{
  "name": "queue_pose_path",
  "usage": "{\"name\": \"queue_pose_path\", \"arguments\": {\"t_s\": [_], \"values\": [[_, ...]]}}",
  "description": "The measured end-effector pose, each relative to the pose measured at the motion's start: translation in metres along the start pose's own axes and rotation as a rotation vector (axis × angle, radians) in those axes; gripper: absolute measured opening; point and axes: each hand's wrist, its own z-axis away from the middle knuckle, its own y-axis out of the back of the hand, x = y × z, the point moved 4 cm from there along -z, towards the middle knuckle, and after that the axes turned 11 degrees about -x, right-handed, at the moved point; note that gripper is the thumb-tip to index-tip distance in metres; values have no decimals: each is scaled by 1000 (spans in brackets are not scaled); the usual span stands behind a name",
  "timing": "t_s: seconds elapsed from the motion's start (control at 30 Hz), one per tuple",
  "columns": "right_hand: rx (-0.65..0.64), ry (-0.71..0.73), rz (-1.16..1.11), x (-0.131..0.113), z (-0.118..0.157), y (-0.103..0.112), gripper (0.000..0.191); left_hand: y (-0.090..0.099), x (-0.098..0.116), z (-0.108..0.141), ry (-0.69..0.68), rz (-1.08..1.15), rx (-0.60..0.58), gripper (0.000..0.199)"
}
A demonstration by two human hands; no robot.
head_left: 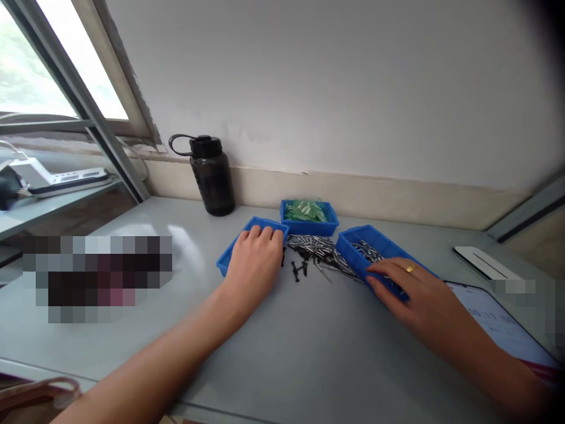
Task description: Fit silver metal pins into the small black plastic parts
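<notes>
My left hand (256,259) is over the left blue tray (227,252), its fingers bent down and hiding most of the inside; whether they hold anything is hidden. My right hand (410,288) rests at the near edge of the right blue tray (353,256), thumb along the outer wall and fingers over the rim, closed on it. Silver screws (364,250) lie in that tray. Between the two trays is a loose pile of silver screws (315,244), with several black screws (296,271) at its front left.
A third blue tray (309,227) with green packets stands behind the pile. A black bottle (214,179) is at the back left. At the right lie a tablet (489,318) and a white flat device (485,263). A power strip (75,178) sits on the left shelf.
</notes>
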Motion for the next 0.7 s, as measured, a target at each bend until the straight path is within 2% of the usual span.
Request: {"name": "queue_pose_path", "arguments": {"t_s": [0.07,0.13,0.23,0.3,0.4,0.5,0.57,0.7], "values": [[-33,-70,-13,4,-1,0,27,4,2,0,-12,-1,4,15],[-51,-98,-26,5,-1,1,27,8,10,3,-87,9,31,12],[-63,-103,-56,6,-2,2,26,10,37,11,-367,73,24,9],[-68,-100,-75,6,-3,2,25,5,54,18,-479,119,-15,10],[-55,-55,-83,3,-3,2,24,-9,67,23,-476,182,-120,12],[-37,7,-90,-1,-3,0,22,-21,66,22,-401,227,-209,15],[-22,73,-94,-4,-3,-1,21,-24,63,21,-387,234,-240,15],[-9,174,-87,-8,-3,-3,20,-22,62,20,-441,234,-264,13]]}}
